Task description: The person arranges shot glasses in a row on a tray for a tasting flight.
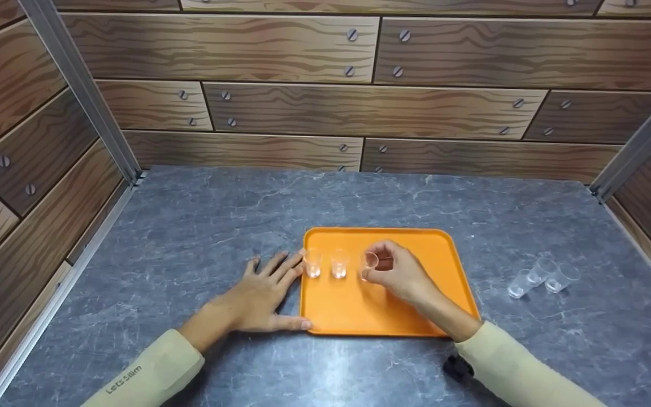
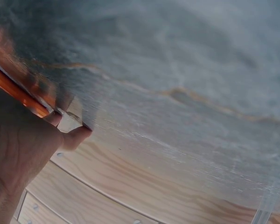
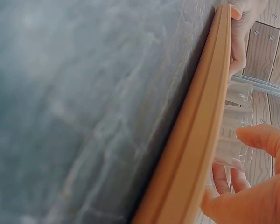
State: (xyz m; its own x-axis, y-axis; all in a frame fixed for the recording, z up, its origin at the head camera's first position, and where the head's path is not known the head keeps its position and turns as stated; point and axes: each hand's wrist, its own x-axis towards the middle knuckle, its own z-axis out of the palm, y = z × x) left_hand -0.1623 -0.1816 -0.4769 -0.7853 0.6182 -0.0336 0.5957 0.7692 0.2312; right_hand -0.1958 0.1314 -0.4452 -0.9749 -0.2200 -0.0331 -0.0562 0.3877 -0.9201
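Note:
An orange tray [image 1: 382, 314] lies on the table, with two small clear cups, the left one [image 1: 313, 267] and the middle one [image 1: 339, 267], upright in a row near its left side. My right hand [image 1: 404, 274] pinches a third clear cup [image 1: 367, 262] between thumb and fingers, at the right end of that row. In the right wrist view this cup [image 3: 229, 153] stands upright behind the tray's rim. Spread out beside the tray, my left hand [image 1: 260, 297] touches its left edge with the thumb and fingertips; it grips nothing.
Off the tray's right side, three more clear cups, one of them [image 1: 541, 271] in the middle, stand close together on the grey marbled table [image 1: 235, 209]. Wood-patterned panels [image 1: 303, 51] and metal posts [image 1: 85, 90] enclose the table. A dark object [image 1: 457, 367] sits under the right sleeve.

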